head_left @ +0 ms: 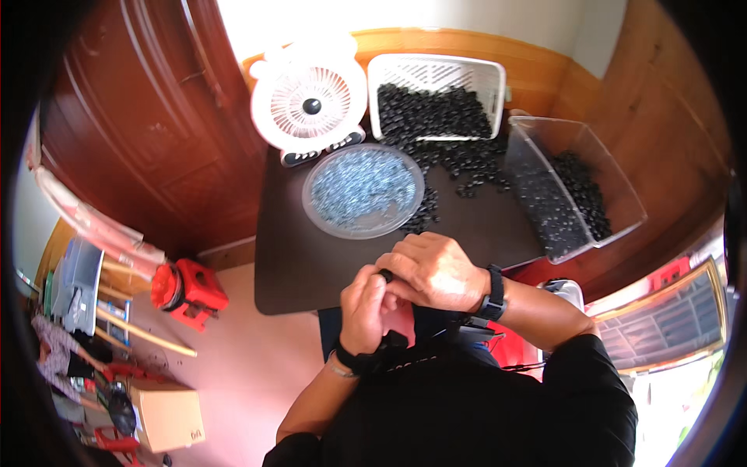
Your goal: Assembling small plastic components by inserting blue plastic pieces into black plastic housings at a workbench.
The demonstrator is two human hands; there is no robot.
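Just past the near edge of the table, my two hands meet. My left hand (pixel 362 309) pinches a small round black piece (pixel 385 275) between thumb and fingers. My right hand (pixel 437 268) is closed with its fingertips against that piece; whatever else it grips is hidden under the curled fingers. Beyond them lies a round clear shallow tray (pixel 309 210) spread with many small silvery-blue parts (pixel 362 183). Loose black pieces (pixel 422 212) lie beside the tray and spill from a white slotted basket (pixel 499 89) tipped toward me.
On the dark table (pixel 292 272), a clear plastic bin (pixel 615 175) of black pieces stands at the right. A white fan (pixel 311 107) sits at the back left. Red stools (pixel 198 288) and a cardboard box (pixel 169 418) are on the floor at left. A person (pixel 66 350) appears at far left.
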